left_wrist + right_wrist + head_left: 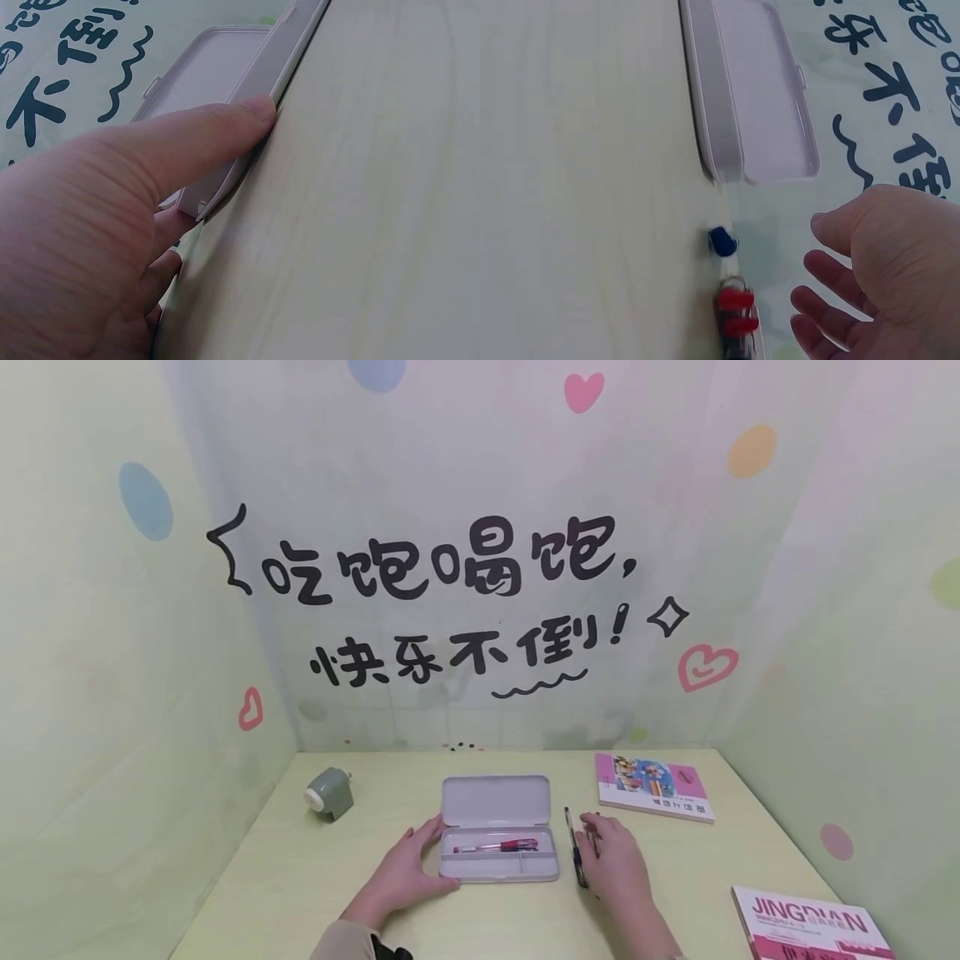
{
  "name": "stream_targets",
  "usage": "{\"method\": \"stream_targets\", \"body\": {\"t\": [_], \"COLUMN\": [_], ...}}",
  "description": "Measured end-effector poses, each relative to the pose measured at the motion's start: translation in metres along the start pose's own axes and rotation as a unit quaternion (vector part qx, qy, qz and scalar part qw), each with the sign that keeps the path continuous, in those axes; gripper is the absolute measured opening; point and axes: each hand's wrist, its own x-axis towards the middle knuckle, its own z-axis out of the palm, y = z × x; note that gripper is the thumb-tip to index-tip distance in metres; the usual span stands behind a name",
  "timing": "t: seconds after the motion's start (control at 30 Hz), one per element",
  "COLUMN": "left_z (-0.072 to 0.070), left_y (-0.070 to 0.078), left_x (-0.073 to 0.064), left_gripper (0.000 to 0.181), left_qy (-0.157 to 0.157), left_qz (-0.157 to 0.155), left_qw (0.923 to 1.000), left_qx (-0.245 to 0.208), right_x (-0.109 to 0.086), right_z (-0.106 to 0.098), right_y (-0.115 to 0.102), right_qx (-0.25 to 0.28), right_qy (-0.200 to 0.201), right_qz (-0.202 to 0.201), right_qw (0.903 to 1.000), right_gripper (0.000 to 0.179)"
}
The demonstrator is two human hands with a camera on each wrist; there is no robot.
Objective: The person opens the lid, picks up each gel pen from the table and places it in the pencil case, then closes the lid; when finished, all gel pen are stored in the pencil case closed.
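A pale lilac pencil case lies with its lid back. Inside its rear compartment is a red-and-clear pen, with a darker item partly behind it. My left hand holds the case's left end, fingers at the back corner and thumb along the front wall. To the right of the case, my right hand hovers beside a dark pen, fingers slightly bent and apart. Another pen is partly hidden by those fingers. In the right wrist view, a blue pen end and a red-banded item appear near the hand.
A grey-green device with a white round front, resembling a pencil sharpener, stands at the back left. A pink-and-white book lies at the back right, another book at the front right. Printed cloth walls enclose the table.
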Motion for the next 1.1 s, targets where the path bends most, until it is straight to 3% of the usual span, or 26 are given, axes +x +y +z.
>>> {"method": "stream_targets", "body": {"t": [0.17, 0.37, 0.73, 1.1], "left_z": [-0.001, -0.001, -0.002, -0.002], "left_y": [0.0, -0.001, 0.001, 0.002], "left_x": [0.0, 0.001, 0.0, -0.001], "left_gripper": [0.123, 0.124, 0.124, 0.125], "left_qy": [0.0, -0.003, -0.001, 0.0], "left_qz": [0.003, -0.002, -0.002, -0.005], "left_qw": [1.0, 1.0, 1.0, 1.0], "left_qx": [-0.002, -0.001, 0.002, -0.003], "right_x": [-0.004, -0.007, -0.012, -0.014], "right_z": [-0.012, -0.022, -0.032, -0.033], "right_y": [0.016, 0.029, 0.044, 0.045], "right_qx": [-0.014, -0.028, -0.066, -0.081], "right_qy": [-0.013, -0.035, -0.099, -0.114], "right_qz": [0.038, 0.054, 0.106, 0.131], "right_qw": [0.9991, 0.9975, 0.9872, 0.9814], "right_gripper": [0.042, 0.044, 0.05, 0.031]}}
